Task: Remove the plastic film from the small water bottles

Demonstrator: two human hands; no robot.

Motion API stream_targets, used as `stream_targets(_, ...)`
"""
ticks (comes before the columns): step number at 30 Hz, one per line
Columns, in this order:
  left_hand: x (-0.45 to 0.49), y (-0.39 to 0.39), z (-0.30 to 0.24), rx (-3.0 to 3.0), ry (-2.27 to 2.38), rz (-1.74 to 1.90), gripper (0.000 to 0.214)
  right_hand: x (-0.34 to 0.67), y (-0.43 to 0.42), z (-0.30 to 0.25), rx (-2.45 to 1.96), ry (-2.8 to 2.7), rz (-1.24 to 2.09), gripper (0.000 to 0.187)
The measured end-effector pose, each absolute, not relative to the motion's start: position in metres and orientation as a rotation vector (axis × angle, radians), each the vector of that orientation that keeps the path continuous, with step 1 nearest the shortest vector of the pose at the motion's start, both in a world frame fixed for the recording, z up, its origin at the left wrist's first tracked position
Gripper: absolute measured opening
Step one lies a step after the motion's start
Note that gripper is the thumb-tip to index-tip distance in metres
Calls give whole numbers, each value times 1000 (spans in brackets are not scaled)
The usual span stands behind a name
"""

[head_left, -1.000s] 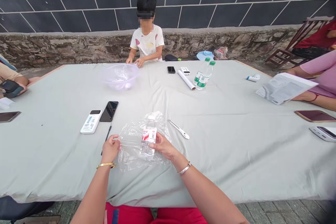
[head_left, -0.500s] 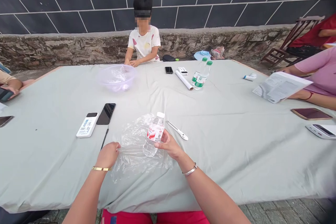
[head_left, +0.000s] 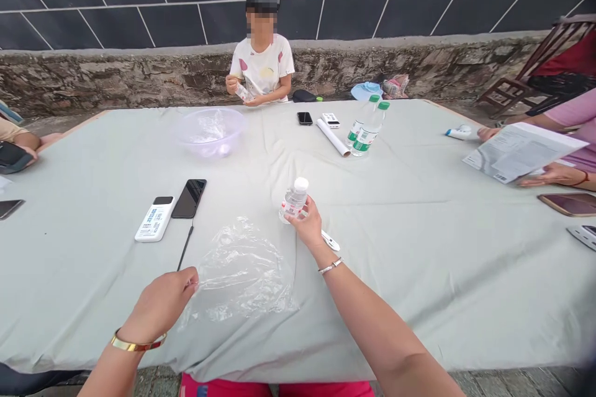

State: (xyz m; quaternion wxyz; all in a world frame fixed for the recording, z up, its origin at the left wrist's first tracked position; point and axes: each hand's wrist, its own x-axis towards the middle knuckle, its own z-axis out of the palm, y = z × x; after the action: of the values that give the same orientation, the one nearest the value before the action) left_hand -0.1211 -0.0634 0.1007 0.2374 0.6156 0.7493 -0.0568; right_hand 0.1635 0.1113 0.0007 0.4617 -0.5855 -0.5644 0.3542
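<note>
One clear bottle (head_left: 292, 203), beyond the far-right edge of the plastic film (head_left: 242, 270), white cap (head_left: 301, 184) upward, long axis near upright (leaning slightly right), gripped by the right hand's (head_left: 309, 227) fingers, the left hand's (head_left: 164, 299) fingers pinching the film's left edge.

Clear plastic film (head_left: 244, 279) is pinched by the left hand (head_left: 162, 301), white-capped water bottle (head_left: 295, 200) is gripped by the right hand (head_left: 308, 223), utility knife (head_left: 331, 241) kinda half-hidden.
</note>
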Motion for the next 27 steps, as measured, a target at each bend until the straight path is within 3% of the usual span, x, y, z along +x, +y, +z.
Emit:
stream_targets(2,-123,-65,106,1571,1891,72,13,163,114,-2,-1465,-1473,803,76)
stream_targets(7,-115,-67,114,1346,1465,382,36,165,107,6,-1516,-1575,678,82)
stream_targets(10,-98,-62,122,1326,1331,396,28,164,76,26,-1426,-1509,646,68)
stream_targets(12,-85,-55,129,1289,1232,449,25,158,50,42,-1151,-1634,885,61)
stream_targets(15,-72,-39,136,1163,1156,736,29,140,19,57,-607,-1975,1461,72)
stream_targets(17,-69,-27,138,1041,1234,1060,33,129,8,58,-571,-2066,1638,60)
stream_targets(20,-69,-14,134,976,1602,1436,39,123,-1,58,-896,-2141,1554,22)
stream_targets(23,-70,-14,124,1310,1906,1309,46,128,-2,69,-929,-2278,1293,15)
stream_targets(27,-66,-24,114,1452,1364,795,46,134,13,88,-1017,-1943,1070,10)
